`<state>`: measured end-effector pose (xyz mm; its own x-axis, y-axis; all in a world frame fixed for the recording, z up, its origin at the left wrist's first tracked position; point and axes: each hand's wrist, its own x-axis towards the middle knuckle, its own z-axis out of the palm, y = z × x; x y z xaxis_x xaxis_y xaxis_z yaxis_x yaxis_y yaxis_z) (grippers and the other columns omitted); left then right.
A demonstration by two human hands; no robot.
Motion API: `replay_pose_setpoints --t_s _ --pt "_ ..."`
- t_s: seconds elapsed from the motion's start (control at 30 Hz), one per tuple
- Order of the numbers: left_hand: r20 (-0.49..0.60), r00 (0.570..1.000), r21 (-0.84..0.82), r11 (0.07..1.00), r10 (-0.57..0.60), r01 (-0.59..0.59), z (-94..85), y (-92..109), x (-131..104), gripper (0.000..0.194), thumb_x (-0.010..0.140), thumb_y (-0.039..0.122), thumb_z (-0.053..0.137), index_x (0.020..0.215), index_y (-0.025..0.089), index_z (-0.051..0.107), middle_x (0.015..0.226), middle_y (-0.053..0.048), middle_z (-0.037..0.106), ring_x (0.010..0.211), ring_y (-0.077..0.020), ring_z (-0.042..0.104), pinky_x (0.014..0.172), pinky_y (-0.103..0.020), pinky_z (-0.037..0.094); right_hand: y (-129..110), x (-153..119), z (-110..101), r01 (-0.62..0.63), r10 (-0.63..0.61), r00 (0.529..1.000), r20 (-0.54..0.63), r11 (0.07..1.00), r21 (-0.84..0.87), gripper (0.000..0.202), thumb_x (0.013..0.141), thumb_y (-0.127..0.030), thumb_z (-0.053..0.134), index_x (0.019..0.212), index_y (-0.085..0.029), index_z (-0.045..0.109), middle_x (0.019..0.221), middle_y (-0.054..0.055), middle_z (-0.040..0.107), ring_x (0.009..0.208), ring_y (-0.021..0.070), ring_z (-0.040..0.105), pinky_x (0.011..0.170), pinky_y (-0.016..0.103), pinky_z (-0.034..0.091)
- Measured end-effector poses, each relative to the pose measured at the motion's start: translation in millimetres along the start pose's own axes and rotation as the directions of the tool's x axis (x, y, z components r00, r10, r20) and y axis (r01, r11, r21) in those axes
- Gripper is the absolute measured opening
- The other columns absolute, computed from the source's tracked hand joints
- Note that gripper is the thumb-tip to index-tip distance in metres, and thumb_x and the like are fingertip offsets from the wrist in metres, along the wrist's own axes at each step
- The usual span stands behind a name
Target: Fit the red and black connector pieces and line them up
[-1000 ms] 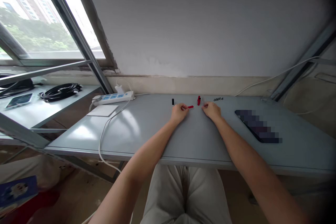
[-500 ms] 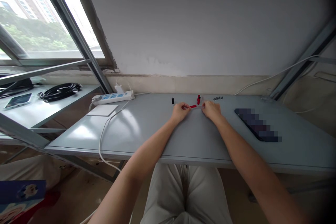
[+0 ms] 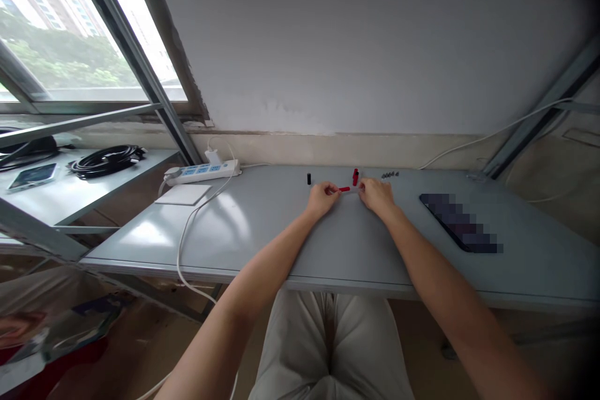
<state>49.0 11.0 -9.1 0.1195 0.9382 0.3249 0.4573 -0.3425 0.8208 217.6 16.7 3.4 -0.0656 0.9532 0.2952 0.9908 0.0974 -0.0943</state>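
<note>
Between the fingers of my left hand [image 3: 323,198] is a small red stick-shaped piece [image 3: 344,189], its end pointing right. My right hand [image 3: 375,195] is closed in a pinch just right of that piece. What its fingertips hold, if anything, is too small to make out. Behind the gap between my hands stand small red pieces [image 3: 355,177] with a dark part among them. A short black cylinder [image 3: 309,179] stands upright behind my left hand. Several small dark bits [image 3: 390,175] lie in a row behind my right hand.
A phone with a blurred screen [image 3: 459,223] lies on the grey table [image 3: 262,225] to the right. At the left are a white power strip [image 3: 206,170], a flat white box [image 3: 182,195] and a white cable [image 3: 180,244]. Another person's hand [image 3: 21,325] shows at lower left.
My right hand has shifted very slightly left, towards the red stick. My left hand stays almost still. At lower left, the other person's printed item has moved and a hand now shows.
</note>
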Motion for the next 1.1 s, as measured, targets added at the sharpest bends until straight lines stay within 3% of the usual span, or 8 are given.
replay_pose_setpoints --t_s 0.17,0.5,0.7,0.87,1.1 --pt "-0.041 0.999 -0.004 1.000 0.006 -0.006 1.6 -3 3 0.013 0.067 0.027 0.056 0.068 0.015 0.059 0.063 -0.001 0.055 0.060 -0.0101 0.047 0.059 -0.024 0.038 0 1 1 0.028 -0.028 0.999 -0.015 1.000 0.010 0.015 0.075 -0.019 0.048 0.087 -0.019 0.058 0.087 0.007 0.062 0.082 0.0210 0.056 0.070 0.033 0.034" --pt "-0.132 0.991 -0.048 0.999 0.019 -0.025 0.6 -1 3 0.009 0.072 0.020 0.052 0.077 0.015 0.057 0.078 -0.005 0.062 0.064 -0.0104 0.051 0.064 -0.025 0.041 -11 -2 -3 0.068 -0.067 0.998 -0.012 0.977 0.202 0.013 0.073 -0.024 0.055 0.084 -0.019 0.060 0.081 0.005 0.064 0.080 0.0183 0.057 0.070 0.029 0.037" --pt "-0.009 0.993 0.007 0.993 0.116 -0.116 1.1 3 -1 0.033 0.075 0.013 0.048 0.107 0.017 0.055 0.102 -0.007 0.061 0.078 -0.0122 0.056 0.075 -0.026 0.043 -18 -3 -4 0.087 -0.079 0.996 -0.039 0.944 0.317 0.016 0.074 -0.027 0.056 0.086 -0.017 0.059 0.080 0.005 0.063 0.074 0.0159 0.057 0.067 0.026 0.039" --pt "0.070 0.988 0.076 0.987 0.139 -0.144 1.0 4 -4 0.028 0.075 0.011 0.045 0.093 0.019 0.064 0.112 -0.006 0.057 0.090 -0.0147 0.056 0.080 -0.028 0.043 -17 -2 1 0.094 -0.089 0.996 -0.031 0.924 0.370 0.016 0.074 -0.024 0.055 0.088 -0.018 0.058 0.077 0.004 0.063 0.071 0.0149 0.056 0.065 0.024 0.038" --pt "0.122 0.965 0.081 0.967 0.233 -0.243 4.8 0 -4 0.029 0.074 0.010 0.043 0.093 0.018 0.064 0.106 -0.005 0.060 0.092 -0.0141 0.055 0.083 -0.027 0.042 -16 0 11 0.079 -0.081 0.997 -0.011 0.916 0.393 0.014 0.072 -0.022 0.053 0.084 -0.017 0.057 0.076 0.005 0.063 0.070 0.0146 0.056 0.062 0.024 0.037"
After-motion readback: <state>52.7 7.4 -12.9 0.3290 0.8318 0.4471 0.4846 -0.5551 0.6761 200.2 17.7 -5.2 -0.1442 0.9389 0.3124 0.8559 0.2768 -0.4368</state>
